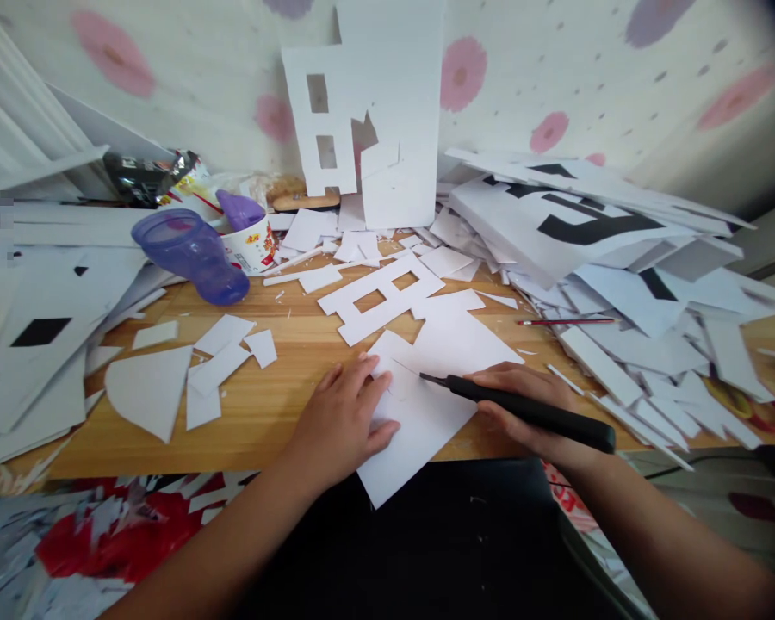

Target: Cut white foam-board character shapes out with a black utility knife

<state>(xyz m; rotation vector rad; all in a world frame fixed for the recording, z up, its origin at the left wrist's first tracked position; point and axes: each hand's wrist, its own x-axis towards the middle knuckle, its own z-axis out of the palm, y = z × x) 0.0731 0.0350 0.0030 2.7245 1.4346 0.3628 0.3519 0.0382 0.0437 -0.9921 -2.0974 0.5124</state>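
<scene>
In the head view, the left hand (349,418) lay palm down with its fingers spread apart, pressing on a white sheet (426,430) in front of the person. That sheet sat at the near edge of the wooden table (264,439), turned cornerwise, with its lowest corner jutting out past the edge. The right hand (523,400) was closed around the black-handled tool (542,415), which slanted so that its narrow tip pointed left, toward the fingers of the left hand. The tip met a thin line on the sheet; it seemed to be touching the surface, though the angle left a little doubt. Just beyond, a second white piece (468,331) reached to the right, and near it lay a white strip with two square holes (387,291). On the left side of the table were a curved white piece (150,383) and several small scraps (220,368); behind them, a tilted purple cup (194,258) was beside a printed white tub (251,250). A tall white panel (400,77) stood upright at the back. To the right rose a heap of white boards (523,224), some with black markings, with a thin red stick (565,322) lying near the pile's left side.
</scene>
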